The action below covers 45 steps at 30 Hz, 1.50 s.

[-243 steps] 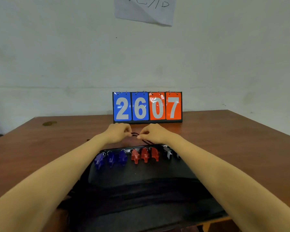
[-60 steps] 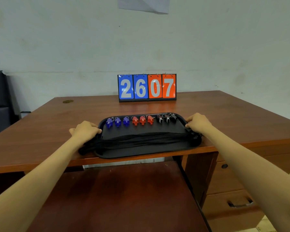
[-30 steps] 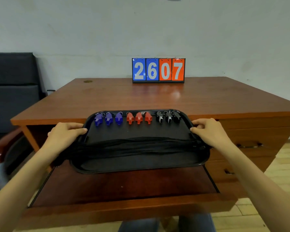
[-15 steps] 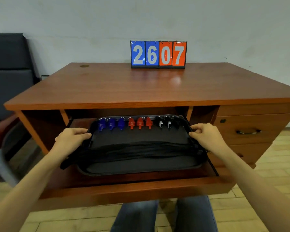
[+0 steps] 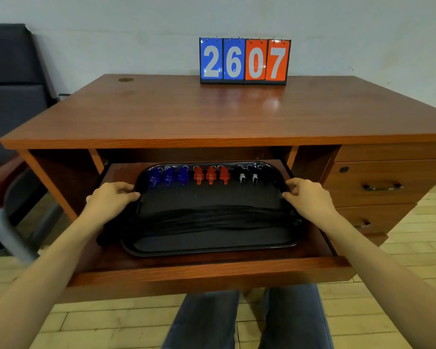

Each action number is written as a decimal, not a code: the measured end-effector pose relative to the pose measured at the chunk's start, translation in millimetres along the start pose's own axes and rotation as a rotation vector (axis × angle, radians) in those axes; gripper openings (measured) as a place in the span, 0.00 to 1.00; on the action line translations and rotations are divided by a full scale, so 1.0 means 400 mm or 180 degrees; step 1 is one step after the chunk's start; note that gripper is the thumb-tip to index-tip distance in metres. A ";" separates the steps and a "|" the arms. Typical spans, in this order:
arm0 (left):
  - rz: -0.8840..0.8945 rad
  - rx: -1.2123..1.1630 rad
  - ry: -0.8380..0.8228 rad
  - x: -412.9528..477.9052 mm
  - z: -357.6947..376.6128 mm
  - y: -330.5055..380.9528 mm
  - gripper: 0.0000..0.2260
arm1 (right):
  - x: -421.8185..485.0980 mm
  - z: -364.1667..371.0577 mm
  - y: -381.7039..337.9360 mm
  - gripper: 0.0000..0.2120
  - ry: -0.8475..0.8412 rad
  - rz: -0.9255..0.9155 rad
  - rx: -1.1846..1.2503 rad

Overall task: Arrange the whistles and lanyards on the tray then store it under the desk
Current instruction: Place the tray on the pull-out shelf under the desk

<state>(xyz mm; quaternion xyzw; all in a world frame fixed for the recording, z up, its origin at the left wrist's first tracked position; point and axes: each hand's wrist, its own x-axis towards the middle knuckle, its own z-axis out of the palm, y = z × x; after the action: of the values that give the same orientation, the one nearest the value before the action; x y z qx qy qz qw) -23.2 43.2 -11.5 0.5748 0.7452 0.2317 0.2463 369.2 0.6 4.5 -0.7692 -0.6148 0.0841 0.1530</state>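
**Tray** (image 5: 207,196): black, with rounded corners. It lies on the pull-out shelf (image 5: 212,269) under the worktop (image 5: 212,112), and the shelf is drawn out.

**Contents:**
- Nine whistles in a row along the far rim: three blue whistles (image 5: 168,176), three red whistles (image 5: 211,175) and three black whistles (image 5: 248,177).
- Black lanyards (image 5: 212,219) bundled across the middle, with their ends spilling over the left rim.

**Hands:** The left hand (image 5: 110,197) grips the left rim, its fingers (image 5: 126,195) curled onto the edge. The right hand (image 5: 306,197) grips the right rim the same way.

**Step in hand:** Storing; the arranging looks done. Whether the tray's full weight is on the shelf cannot be told.

**Next move:** Probably let go of both rims and push the shelf in. The hanging lanyard ends would need tucking first so they do not catch.

**Also present:** A scoreboard (image 5: 244,61) reading 2607 stands at the back of the worktop.
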 end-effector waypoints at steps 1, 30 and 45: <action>0.0009 0.0024 -0.0032 -0.001 -0.002 0.003 0.18 | -0.002 -0.003 -0.002 0.18 -0.0014 0.0000 -0.0020; 0.3205 0.0559 0.2002 -0.312 0.236 0.118 0.16 | -0.234 0.213 -0.128 0.05 0.2942 -0.2087 0.0594; 0.3827 0.0444 0.1984 -0.052 0.283 0.134 0.11 | -0.044 0.327 -0.133 0.11 0.2788 -0.1448 0.0384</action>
<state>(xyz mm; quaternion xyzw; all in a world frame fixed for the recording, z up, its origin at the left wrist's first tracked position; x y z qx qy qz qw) 92.9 42.7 -63.0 0.8099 0.3455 0.4345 -0.1892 274.6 11.3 -101.5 -0.5683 -0.6390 -0.2471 0.4556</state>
